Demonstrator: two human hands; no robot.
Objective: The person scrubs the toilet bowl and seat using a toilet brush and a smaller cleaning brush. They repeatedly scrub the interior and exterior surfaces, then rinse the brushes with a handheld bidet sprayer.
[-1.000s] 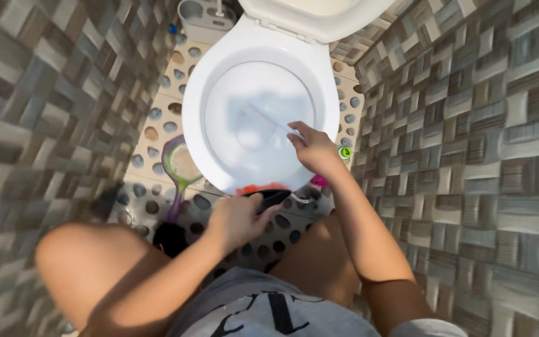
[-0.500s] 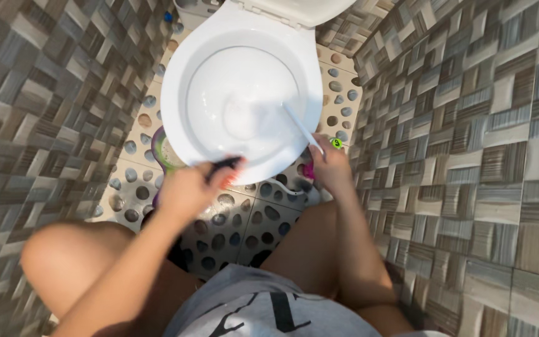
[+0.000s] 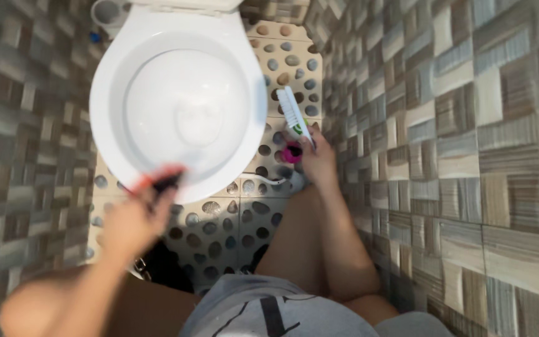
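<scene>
From the head camera, looking straight down, we saw our right hand (image 3: 318, 159) clenched around the handle end of a white brush (image 3: 295, 118), at about three o'clock from the toilet bowl (image 3: 104, 125). The brush stood clear of the bowl, over the pebble-patterned floor (image 3: 232, 218), its bristled head pointing toward twelve o'clock; we judged it was held out there so that it would not touch the rim. Just beside our knuckles, at about nine o'clock from them, sat a small pink object (image 3: 291, 153) on the floor, too blurred to name.

Our left hand (image 3: 133, 218) was at roughly six o'clock of the bowl, touching or just short of its front rim. It was closed on something dark with an orange-red edge (image 3: 160, 181), pressed toward the rim as if for wiping; the blur kept us from telling what the thing was. The hand gripped it from above, fingers curled.

The bowl itself looked white and bare inside. Patterned wall tiles (image 3: 456, 125) closed in at three o'clock, which may explain why our right arm was tucked tight along the thigh.
</scene>
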